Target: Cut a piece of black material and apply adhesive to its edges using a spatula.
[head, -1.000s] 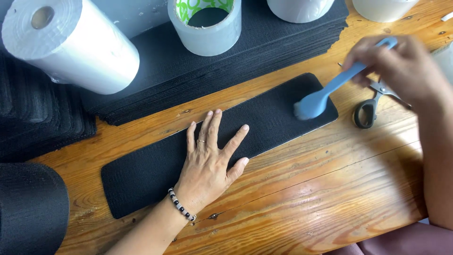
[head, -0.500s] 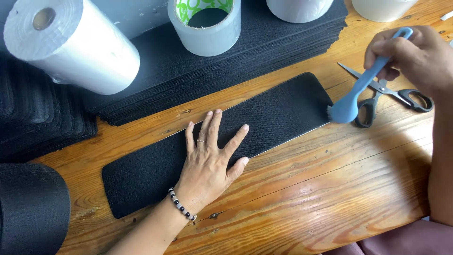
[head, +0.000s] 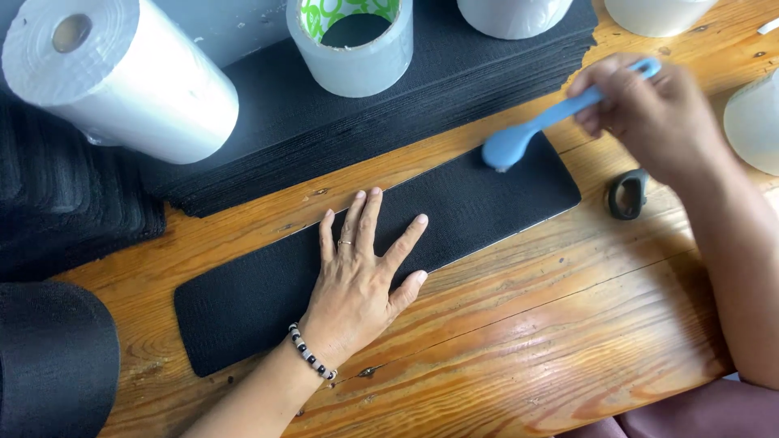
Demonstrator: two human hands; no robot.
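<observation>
A long black fabric strip with rounded corners [head: 487, 203] lies slantwise on the wooden table [head: 527, 341]. My left hand [head: 361, 280] rests flat on its middle, fingers spread, a bead bracelet at the wrist. My right hand [head: 649, 113] grips a light blue brush [head: 527, 134] by the handle. The brush head touches the far right end of the strip. Black scissor handles [head: 629, 193] lie on the table just under my right hand, partly hidden by it.
A stack of black sheets [head: 365, 130] lies behind the strip, with a clear tape roll [head: 353, 49] on it. A white film roll [head: 122, 77] lies at the upper left. More pale rolls line the far edge [head: 511, 15] and right side [head: 755, 118]. A black roll [head: 53, 365] sits at the lower left.
My right hand swung the brush off the strip's right end, then brought it back onto the strip's far right part. The left hand stayed flat in place.
</observation>
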